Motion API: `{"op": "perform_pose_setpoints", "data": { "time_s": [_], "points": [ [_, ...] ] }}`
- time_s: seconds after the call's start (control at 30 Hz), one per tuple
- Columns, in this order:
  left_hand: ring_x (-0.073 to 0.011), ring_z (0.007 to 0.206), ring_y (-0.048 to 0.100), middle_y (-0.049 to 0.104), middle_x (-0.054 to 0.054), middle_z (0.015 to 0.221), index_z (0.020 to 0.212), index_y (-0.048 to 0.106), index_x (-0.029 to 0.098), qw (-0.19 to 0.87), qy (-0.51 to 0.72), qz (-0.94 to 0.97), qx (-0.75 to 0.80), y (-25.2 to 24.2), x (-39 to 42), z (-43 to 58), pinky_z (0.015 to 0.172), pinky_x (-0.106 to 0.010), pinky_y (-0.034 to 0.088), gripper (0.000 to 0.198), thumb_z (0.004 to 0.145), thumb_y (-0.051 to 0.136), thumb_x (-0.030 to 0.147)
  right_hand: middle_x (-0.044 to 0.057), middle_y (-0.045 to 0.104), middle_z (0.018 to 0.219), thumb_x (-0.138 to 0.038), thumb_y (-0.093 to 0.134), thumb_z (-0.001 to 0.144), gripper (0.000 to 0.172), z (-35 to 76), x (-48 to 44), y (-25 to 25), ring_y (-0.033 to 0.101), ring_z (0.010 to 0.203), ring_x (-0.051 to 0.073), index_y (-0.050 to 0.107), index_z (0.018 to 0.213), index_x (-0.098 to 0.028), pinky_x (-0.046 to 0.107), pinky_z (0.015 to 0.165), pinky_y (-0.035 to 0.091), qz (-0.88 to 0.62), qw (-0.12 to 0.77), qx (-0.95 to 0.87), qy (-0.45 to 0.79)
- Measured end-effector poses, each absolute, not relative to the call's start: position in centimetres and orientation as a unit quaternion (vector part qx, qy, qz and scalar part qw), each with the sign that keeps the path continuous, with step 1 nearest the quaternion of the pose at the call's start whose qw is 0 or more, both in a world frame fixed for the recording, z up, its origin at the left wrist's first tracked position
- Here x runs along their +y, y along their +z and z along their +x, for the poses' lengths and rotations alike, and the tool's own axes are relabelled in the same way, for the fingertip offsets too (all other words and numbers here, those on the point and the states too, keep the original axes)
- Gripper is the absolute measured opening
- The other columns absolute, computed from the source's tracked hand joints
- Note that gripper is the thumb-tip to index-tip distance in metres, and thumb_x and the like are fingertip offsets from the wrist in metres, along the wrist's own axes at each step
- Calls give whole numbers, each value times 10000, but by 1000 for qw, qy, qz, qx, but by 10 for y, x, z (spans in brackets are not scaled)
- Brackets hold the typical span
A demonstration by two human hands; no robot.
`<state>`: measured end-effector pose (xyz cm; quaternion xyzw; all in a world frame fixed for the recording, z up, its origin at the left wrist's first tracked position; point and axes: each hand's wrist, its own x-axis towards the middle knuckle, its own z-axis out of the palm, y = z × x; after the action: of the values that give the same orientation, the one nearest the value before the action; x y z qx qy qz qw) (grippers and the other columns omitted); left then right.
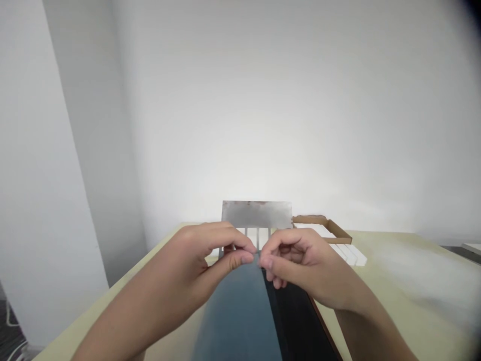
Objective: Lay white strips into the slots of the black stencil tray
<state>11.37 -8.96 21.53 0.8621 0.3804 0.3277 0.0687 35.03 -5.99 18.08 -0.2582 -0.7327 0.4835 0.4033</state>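
Note:
My left hand (221,250) is at the middle, its thumb and index finger pinched together. Just to its right, my right hand (293,260) is pinched too, the fingertips of both hands nearly meeting. What they hold between them is too small to make out. Below the hands lies a blue-grey surface (240,311), with a black strip (296,321) along its right side. Behind the fingers stands a grey metal plate (257,214), with pale upright pieces (263,238) under it, partly hidden by my hands.
An open brown cardboard box (340,234) with white sheets inside sits on the pale yellow table (398,281), right of the plate. White blocks (355,254) lie in front of it. Dark and white items (464,252) are at the far right edge. A wall rises behind.

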Motion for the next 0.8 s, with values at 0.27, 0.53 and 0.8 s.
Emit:
{"op": "perform_pose_setpoints", "data": {
  "time_s": [0.27,0.53,0.8],
  "points": [
    [-77,745,647,728,97,873,941,734,345,37,340,868,359,216,-94,114,666,-182,466,171,1048,601,359,8,726,775,-325,777,919,163,349,-64,183,672,608,101,706,915,-178,195,559,534,-243,402,-702,535],
    [-85,855,653,714,81,965,1028,680,346,12,309,896,318,212,-104,110,745,-180,485,174,1067,548,239,5,708,755,-355,752,945,187,351,-66,184,665,664,106,707,903,-178,211,634,546,-254,384,-728,509],
    [-89,857,661,715,63,965,1047,682,334,11,314,893,323,209,-109,108,749,-169,494,148,1058,567,242,9,675,787,-342,766,927,164,357,-77,194,612,723,125,729,921,-183,239,647,486,-257,384,-778,426]
  ]
}}
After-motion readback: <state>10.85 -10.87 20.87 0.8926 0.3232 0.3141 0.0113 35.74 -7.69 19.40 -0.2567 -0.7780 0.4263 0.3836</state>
